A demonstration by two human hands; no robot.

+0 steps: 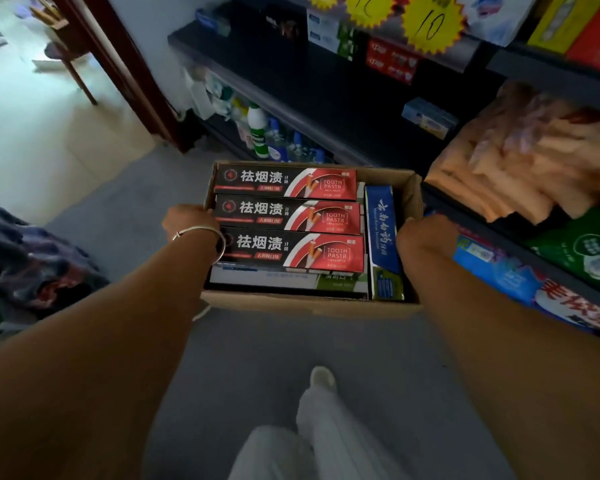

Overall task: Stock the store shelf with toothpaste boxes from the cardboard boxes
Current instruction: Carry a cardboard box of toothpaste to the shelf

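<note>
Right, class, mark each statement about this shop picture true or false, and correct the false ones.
1. Both hands hold the cardboard box by its sides. True: left hand, right hand.
2. Three red and black toothpaste boxes lie on top. True.
3. The blue toothpaste box lies across the red ones. False: it sits beside them, along the right wall.
4. The bracelet is on the right wrist. False: left wrist.

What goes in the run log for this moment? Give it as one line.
phase: carrying | hands: left and right grip carton sides | load: three red boxes on top, blue box beside | shelf: ahead
</note>
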